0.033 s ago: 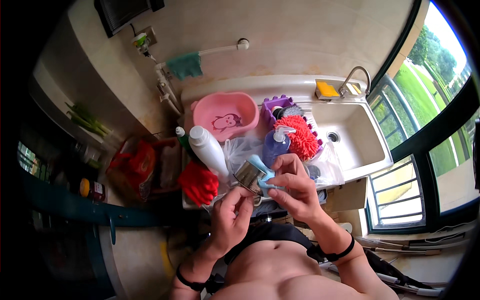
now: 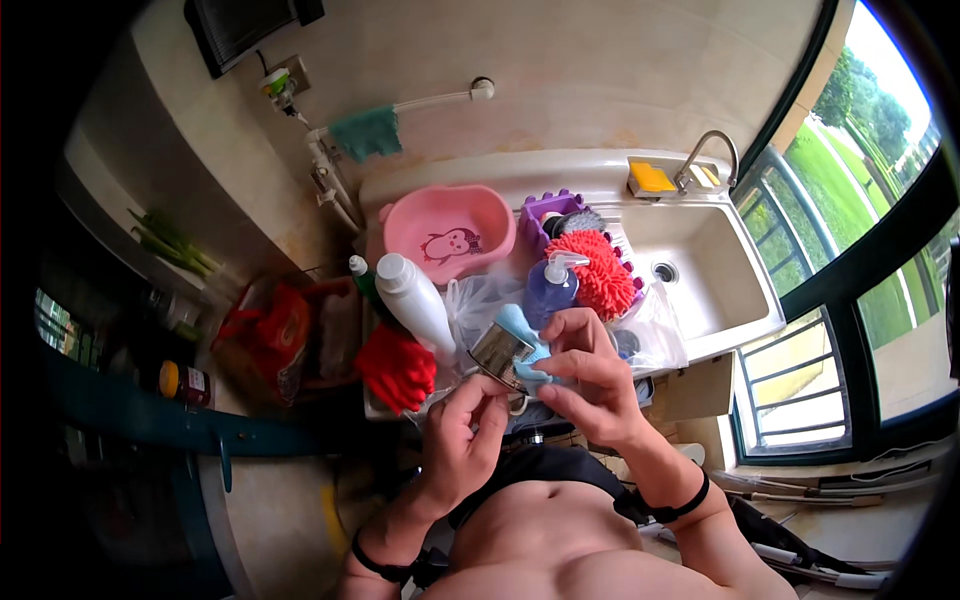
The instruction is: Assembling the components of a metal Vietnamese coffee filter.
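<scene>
Between my hands, in front of my waist, is a small dark, shiny flat packet (image 2: 493, 352) with a light blue soft piece (image 2: 517, 328) bunched along its right side. Whether that piece is a cloth or a glove I cannot make out. My left hand (image 2: 466, 425) pinches the packet's lower edge between thumb and fingers. My right hand (image 2: 592, 385) has its thumb and fingertips on the blue piece, fingers bent. Just beyond stand a blue pump bottle (image 2: 550, 290) and a large white bottle (image 2: 415, 305); red gloves or cloth (image 2: 395, 367) lie to the left.
A pink basin (image 2: 440, 225) rests on the counter's far side. A purple basket (image 2: 540, 215) holds brushes, with a red shaggy mitt (image 2: 597, 275) against it. On the right is a white sink (image 2: 715, 265) with a curved faucet (image 2: 733, 160). A clear plastic bag (image 2: 660, 335) lies at its front edge.
The blue piece sits slightly higher and looks a little more spread beside the packet. Both hands stay in nearly the same place, and the view has shifted very slightly.
</scene>
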A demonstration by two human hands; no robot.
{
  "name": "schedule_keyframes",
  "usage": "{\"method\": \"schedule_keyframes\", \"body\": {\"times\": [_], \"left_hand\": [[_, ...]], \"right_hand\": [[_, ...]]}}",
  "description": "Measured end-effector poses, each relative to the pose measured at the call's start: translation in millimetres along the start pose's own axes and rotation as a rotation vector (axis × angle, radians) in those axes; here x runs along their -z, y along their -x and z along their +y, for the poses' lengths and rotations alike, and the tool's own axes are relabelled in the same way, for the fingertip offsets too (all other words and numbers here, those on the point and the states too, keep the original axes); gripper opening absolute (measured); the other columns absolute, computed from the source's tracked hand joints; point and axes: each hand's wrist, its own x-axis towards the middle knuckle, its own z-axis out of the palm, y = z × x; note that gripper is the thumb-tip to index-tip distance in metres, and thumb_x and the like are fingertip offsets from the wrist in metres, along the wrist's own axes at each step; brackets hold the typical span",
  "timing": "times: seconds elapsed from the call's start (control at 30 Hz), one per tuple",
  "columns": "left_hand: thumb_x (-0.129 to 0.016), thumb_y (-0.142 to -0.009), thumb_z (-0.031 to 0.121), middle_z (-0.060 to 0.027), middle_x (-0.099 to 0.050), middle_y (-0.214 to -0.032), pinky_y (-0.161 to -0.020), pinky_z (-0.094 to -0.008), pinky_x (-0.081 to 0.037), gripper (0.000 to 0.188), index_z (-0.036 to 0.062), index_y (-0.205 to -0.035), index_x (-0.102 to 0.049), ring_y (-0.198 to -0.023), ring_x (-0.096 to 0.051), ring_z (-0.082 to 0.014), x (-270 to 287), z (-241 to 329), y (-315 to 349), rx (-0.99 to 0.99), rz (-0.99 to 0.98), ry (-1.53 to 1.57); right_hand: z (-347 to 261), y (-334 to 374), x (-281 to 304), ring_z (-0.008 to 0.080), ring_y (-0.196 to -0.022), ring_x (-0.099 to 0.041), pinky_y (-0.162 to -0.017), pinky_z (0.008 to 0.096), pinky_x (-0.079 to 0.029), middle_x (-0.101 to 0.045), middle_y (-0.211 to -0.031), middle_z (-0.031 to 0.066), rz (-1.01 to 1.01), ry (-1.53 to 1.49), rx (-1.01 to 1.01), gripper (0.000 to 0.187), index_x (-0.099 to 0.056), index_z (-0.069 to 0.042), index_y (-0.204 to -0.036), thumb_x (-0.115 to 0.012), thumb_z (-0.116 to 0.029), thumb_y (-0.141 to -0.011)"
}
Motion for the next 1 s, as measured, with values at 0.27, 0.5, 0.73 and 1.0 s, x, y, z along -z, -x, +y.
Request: {"method": "schedule_keyframes", "body": {"times": [0.27, 0.5, 0.73, 1.0], "left_hand": [[-0.061, -0.095, 0.0, -0.0131, -0.061, -0.076, -0.054, -0.0345, -0.044, 0.002, -0.0011, -0.095, -0.063, -0.06, -0.059, -0.0242, -6, 24, -4, -0.242, -0.085, -0.195], [-0.062, -0.088, -0.005, -0.0185, -0.064, -0.081, -0.06, -0.0442, -0.049, 0.009, -0.0017, -0.097, -0.063, -0.068, -0.063, -0.0394, -8, 37, -1, -0.316, -0.119, -0.345], [-0.064, -0.079, -0.008, -0.0196, -0.066, -0.092, -0.072, -0.0481, -0.055, 0.025, -0.0022, -0.103, -0.068, -0.082, -0.066, -0.041, -8, 39, 5, -0.52, -0.118, -0.44], [-0.064, -0.077, -0.008, -0.018, -0.067, -0.098, -0.072, -0.0482, -0.055, 0.028, -0.0038, -0.104, -0.069, -0.083, -0.066, -0.0393, -8, 37, 13, -0.665, -0.086, -0.461]], "right_hand": [[-13, 4, 11, 0.0196, -0.095, -0.058, -0.078, 0.0311, -0.048, -0.053, -0.123, 0.0125, 0.01, 0.054, 0.112, 0.029, -0.078, -0.003, -0.1, -0.071, 0.008, -0.075], [-21, 2, 16, 0.0424, -0.112, -0.067, -0.094, 0.0459, -0.053, -0.063, -0.133, 0.029, -0.026, 0.342, 0.262, 0.025, -0.066, -0.001, -0.092, -0.075, 0.003, -0.069], [-33, 2, 16, 0.042, -0.106, -0.067, -0.089, 0.0464, -0.054, -0.064, -0.13, 0.029, -0.038, 0.367, 0.351, 0.026, -0.063, -0.002, -0.087, -0.075, 0.0, -0.064], [-40, 2, 12, 0.0415, -0.102, -0.067, -0.088, 0.0464, -0.055, -0.066, -0.127, 0.0287, -0.066, 0.365, 0.366, 0.025, -0.059, 0.0, -0.085, -0.075, -0.002, -0.066]]}}
